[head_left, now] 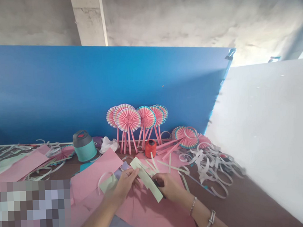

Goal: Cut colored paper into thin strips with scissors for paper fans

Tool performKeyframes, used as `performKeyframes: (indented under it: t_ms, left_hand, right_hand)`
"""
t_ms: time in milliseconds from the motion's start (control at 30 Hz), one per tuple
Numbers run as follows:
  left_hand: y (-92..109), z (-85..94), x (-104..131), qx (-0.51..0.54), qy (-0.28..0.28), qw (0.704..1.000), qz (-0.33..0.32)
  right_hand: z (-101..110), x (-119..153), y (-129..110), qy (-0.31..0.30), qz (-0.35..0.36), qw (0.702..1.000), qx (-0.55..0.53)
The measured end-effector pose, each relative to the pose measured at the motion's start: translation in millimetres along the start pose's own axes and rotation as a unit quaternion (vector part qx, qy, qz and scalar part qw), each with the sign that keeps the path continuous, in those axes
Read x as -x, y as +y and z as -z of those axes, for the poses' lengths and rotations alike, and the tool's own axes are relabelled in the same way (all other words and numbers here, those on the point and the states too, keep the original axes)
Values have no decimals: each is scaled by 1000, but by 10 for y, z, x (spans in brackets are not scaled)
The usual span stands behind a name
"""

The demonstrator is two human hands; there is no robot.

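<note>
Pale green paper strip (149, 183), head view: held aslant between the two hands, above pink paper (158, 213) on the near middle of the brown table (261, 205). Left hand (124, 184) pinched its far left end, thumb on top, fingers curled beneath. Right hand (167, 185) was curled closed around a dark tool (158, 183) at the strip's right edge; the paper hid most of the tool, so its type could not be told. Two bangles (211, 219) and a bracelet (193, 206) circled the right wrist and forearm.

Just beyond the strip stood a red spool (150, 149). Farther off, pink pleated fans (128, 120) stood upright on pink sticks before a blue panel (65, 87). Right of these, another fan (186, 137) lay on its side, next to a tangle of pale paper strips (211, 167). Far left of the hands: a teal container (85, 150) with grey lid, a crumpled white item (109, 145) just right of it. More pink sheets (30, 164) lay at left.
</note>
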State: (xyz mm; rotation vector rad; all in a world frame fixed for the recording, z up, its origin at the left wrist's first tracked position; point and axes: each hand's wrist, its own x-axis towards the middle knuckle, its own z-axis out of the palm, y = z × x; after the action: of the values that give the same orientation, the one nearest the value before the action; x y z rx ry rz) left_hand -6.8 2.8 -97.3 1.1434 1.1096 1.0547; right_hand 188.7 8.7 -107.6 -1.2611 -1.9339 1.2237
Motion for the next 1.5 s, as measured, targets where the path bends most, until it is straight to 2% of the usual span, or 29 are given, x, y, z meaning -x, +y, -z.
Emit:
performKeyframes:
  t_ms: [300, 600, 933, 1500]
  left_hand:
    - [-10, 5, 7, -22, 7, 1000, -5]
    - [-29, 11, -3, -26, -4, 1000, 3]
    - [-18, -24, 20, -46, -60, 997, -2]
    - [-29, -30, 39, -53, -60, 997, 11]
  right_hand:
    - [-2, 11, -23, 1, -10, 1000, -18]
    - [11, -20, 15, 15, 8, 1000, 26]
    - [-3, -5, 27, 15, 7, 1000, 16]
    - [-34, -38, 112, 18, 3, 999, -30]
